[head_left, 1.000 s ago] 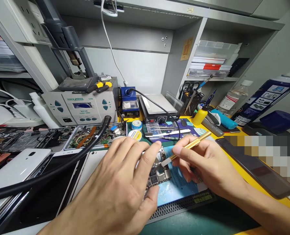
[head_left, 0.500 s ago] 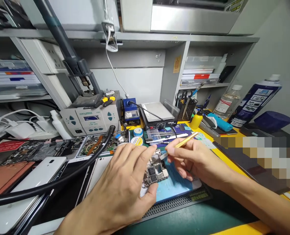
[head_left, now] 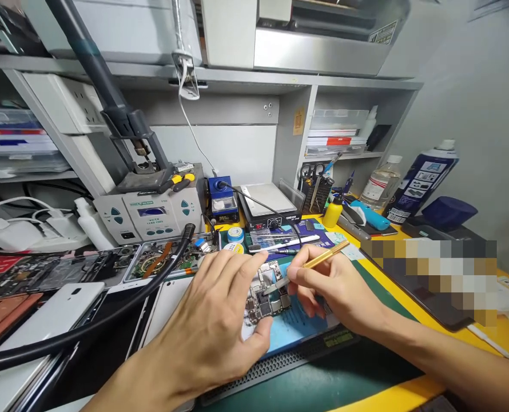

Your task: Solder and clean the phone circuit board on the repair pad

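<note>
A small phone circuit board [head_left: 266,297] lies on a blue work mat [head_left: 299,323] in front of me. My left hand [head_left: 214,326] rests beside and over its left side, fingers bent, index finger and thumb pinching the board's edges. My right hand [head_left: 334,289] is closed on a gold-handled scraper tool [head_left: 318,260], and the tool's flat white tip touches the top of the board.
A black hose [head_left: 87,329] crosses the left side over several phone shells [head_left: 44,309]. A hot-air station [head_left: 151,209], a blue soldering station [head_left: 222,200] and a heating plate [head_left: 269,203] stand behind. Bottles [head_left: 417,180], a tool cup [head_left: 317,189] and a dark tablet [head_left: 417,283] lie right.
The view has tilted up and pulled back, showing more shelf. My right hand has slid the scraper tip a little left across the board; my left hand keeps its hold.
</note>
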A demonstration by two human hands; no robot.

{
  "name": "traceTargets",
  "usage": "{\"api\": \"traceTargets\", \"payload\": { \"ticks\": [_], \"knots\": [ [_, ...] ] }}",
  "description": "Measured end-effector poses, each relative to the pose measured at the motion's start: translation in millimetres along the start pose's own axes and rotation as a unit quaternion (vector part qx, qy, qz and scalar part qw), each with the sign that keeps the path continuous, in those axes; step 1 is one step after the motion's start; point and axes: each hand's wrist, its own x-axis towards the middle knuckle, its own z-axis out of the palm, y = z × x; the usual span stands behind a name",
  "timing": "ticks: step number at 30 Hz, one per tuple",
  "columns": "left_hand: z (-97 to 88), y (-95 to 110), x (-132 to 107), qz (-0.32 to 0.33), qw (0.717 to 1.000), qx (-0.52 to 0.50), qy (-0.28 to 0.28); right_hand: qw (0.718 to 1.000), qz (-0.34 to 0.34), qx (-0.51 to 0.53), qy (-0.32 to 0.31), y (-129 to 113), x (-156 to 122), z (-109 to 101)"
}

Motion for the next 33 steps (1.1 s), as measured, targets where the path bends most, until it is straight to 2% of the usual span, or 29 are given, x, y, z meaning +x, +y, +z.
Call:
{"api": "traceTargets", "payload": {
  "ticks": [10, 13, 19, 24, 28, 33],
  "knots": [
    [4.3, -3.3, -3.3, 0.003, 0.999, -0.033, 0.035, 0.999, 0.028, 0.000, 0.026, 2.3, 0.8, -1.4],
    [5.2, -4.4, -3.7, 0.006, 0.999, -0.035, 0.040, 0.999, 0.035, -0.004, 0.010, 1.1, 0.5, -1.1],
    [5.0, -5.5, -2.5, -0.002, 0.998, -0.039, 0.039, 0.998, 0.058, 0.007, 0.026, -2.9, 1.1, -0.3],
    [4.3, -4.9, -3.5, -0.013, 0.999, -0.039, 0.023, 0.998, 0.065, -0.007, 0.004, -5.9, 1.3, -0.3],
    [5.5, -4.4, -5.8, -0.019, 0.999, -0.026, 0.031, 0.995, 0.095, -0.015, 0.022, -6.3, 2.8, -2.8],
    [7.8, -4.9, -5.7, -0.014, 0.999, -0.018, 0.038, 0.997, 0.071, -0.001, 0.004, -6.1, 1.4, -3.1]
  ]
}}
